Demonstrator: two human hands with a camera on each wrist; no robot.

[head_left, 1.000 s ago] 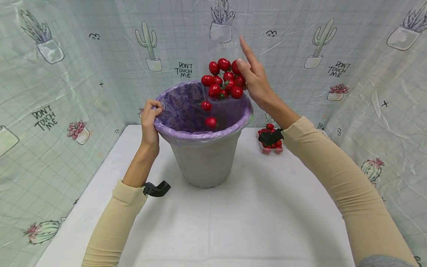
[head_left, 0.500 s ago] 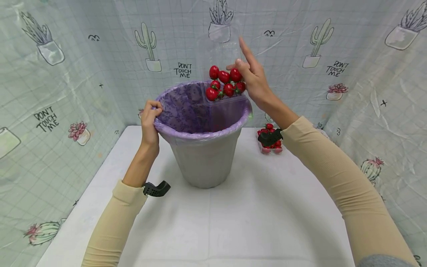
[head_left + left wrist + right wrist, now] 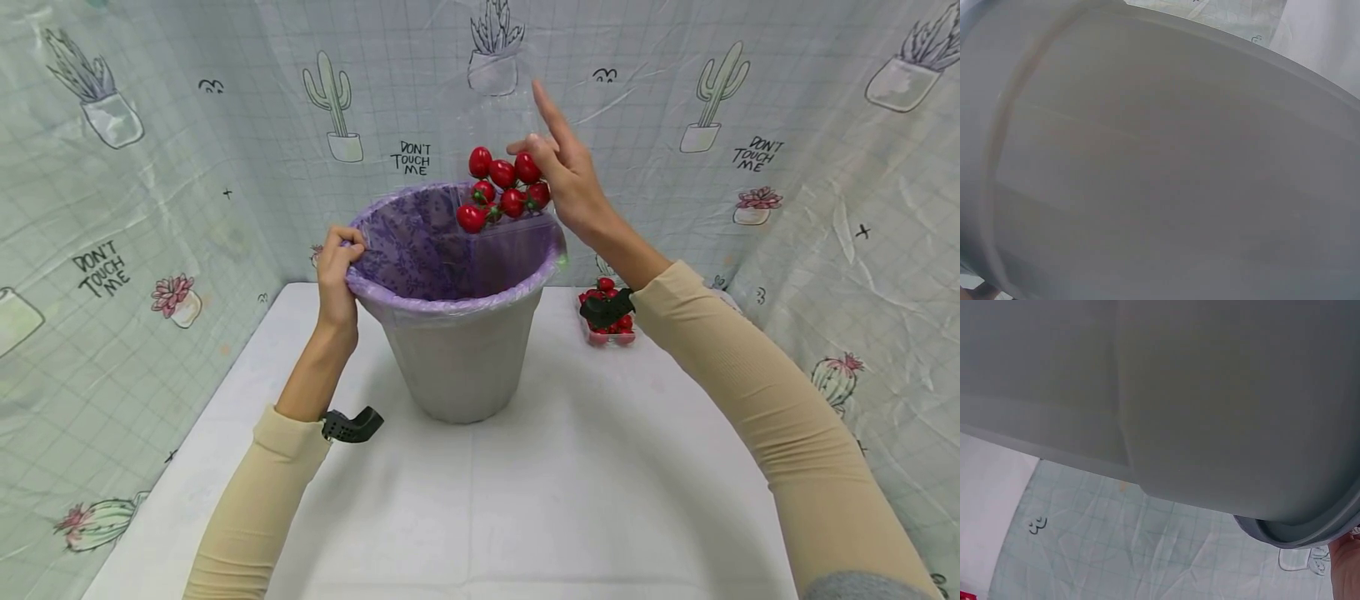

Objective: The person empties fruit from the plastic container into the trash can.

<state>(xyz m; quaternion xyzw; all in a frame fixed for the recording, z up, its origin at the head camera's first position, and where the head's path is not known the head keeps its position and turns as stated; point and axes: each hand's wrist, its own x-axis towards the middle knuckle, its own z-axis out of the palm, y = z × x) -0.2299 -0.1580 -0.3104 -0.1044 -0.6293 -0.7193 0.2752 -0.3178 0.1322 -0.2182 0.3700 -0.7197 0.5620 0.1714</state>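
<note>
Sheeting (image 3: 405,92) behind the tomatoes (image 3: 502,173) reads "DON'T TOUCH ME".

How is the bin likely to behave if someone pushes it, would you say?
Pushed high, the bin could tip, as its base is narrower than its rim. Its smooth wall suggests fairly stiff plastic. The thin, wrinkled purple liner may crumple.

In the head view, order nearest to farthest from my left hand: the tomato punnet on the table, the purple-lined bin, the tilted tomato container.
1. Purple-lined bin: left hand grips its rim.
2. Tilted tomato container: in right hand, over bin.
3. Tomato punnet: on table, right of bin.
</note>
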